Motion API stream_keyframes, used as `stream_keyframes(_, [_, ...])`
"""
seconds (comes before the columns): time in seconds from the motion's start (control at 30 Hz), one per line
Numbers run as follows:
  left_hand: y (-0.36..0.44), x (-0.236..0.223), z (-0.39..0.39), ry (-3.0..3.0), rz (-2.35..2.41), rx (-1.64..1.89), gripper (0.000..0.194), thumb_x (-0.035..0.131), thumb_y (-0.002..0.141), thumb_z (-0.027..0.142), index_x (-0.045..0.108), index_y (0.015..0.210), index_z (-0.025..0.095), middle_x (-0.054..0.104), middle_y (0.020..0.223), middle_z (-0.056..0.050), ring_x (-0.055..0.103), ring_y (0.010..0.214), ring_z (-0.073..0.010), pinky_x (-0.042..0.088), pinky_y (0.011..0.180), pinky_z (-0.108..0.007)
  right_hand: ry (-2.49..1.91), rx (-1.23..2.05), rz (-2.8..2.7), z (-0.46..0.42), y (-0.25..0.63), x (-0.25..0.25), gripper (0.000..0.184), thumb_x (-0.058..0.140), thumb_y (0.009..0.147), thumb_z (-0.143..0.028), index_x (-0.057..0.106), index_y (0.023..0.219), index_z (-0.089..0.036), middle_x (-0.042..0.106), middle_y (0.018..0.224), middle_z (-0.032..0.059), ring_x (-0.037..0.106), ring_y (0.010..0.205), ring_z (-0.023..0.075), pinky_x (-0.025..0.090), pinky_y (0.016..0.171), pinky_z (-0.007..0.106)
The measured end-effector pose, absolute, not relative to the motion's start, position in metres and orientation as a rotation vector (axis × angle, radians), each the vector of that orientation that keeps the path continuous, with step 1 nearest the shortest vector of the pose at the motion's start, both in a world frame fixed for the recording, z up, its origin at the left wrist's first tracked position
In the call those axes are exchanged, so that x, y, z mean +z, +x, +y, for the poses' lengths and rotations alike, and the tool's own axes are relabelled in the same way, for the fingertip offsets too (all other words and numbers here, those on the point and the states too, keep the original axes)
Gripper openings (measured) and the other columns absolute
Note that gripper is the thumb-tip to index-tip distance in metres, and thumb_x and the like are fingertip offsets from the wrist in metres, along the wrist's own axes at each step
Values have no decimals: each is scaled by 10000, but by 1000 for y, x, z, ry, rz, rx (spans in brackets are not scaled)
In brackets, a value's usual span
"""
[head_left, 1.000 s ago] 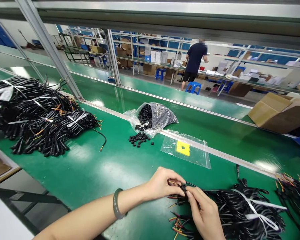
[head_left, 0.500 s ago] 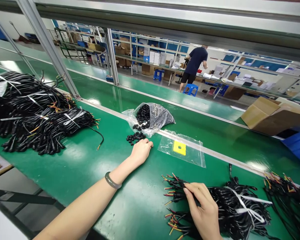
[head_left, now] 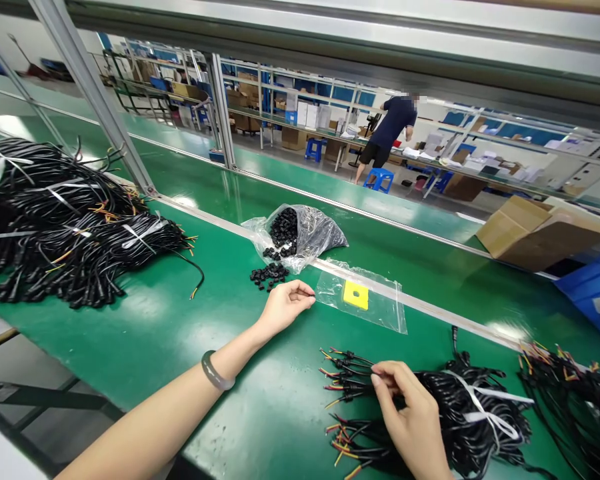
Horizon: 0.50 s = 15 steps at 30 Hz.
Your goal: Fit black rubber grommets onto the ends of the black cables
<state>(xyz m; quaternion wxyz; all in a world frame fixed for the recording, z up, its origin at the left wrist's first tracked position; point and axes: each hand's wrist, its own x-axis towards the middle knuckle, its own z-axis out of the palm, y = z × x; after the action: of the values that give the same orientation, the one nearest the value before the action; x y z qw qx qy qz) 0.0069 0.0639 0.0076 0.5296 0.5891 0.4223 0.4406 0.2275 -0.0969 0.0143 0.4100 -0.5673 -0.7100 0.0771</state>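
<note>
My left hand (head_left: 286, 308) is closed in a pinch over the green bench, to the right of a small pile of black plastic parts (head_left: 269, 275). A tiny dark piece shows at its fingertips, mostly hidden. Behind the pile, a clear plastic bag (head_left: 323, 230) lies on its side, full of the same black parts. My right hand (head_left: 407, 410) pinches a black cable (head_left: 363, 362) near its end, where red and yellow wires stick out. That cable is among a bundle of black cables (head_left: 480, 393) tied with a white strip, partly covered by the hand.
A yellow block (head_left: 355, 295) lies with a clear zip bag (head_left: 390, 310) near the metal strip. Tied cable bundles (head_left: 80, 227) fill the left side, and more cables (head_left: 565, 393) lie far right. A cardboard box (head_left: 525, 233) and a blue bin (head_left: 595, 293) stand beyond. A person (head_left: 393, 127) works across the room.
My left hand has moved right, away from the pile of black parts, and its thumb and fingers now meet in a pinch. My right hand stays by the cable ends.
</note>
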Motion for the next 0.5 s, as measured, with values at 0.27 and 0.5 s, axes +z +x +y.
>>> stream_keyframes(0.27, [6, 16, 59, 1136, 958, 1034, 341, 780, 582, 253, 665, 857, 86, 686, 786, -72, 642, 679, -141, 536, 699, -258, -1564, 423, -2119, -103, 247, 23, 227, 433, 956, -260, 553, 782, -176, 540, 696, 0, 485, 606, 94, 380, 559, 205])
stream_keyframes(0.5, [9, 15, 58, 1051, 889, 1058, 425, 834, 554, 355, 673, 834, 77, 681, 724, -63, 652, 664, -152, 560, 659, -264, -1559, 586, -2472, -107, 246, 33, 38, 611, 839, -181, 622, 837, -217, 590, 828, 4, 498, 822, 164, 410, 774, 298])
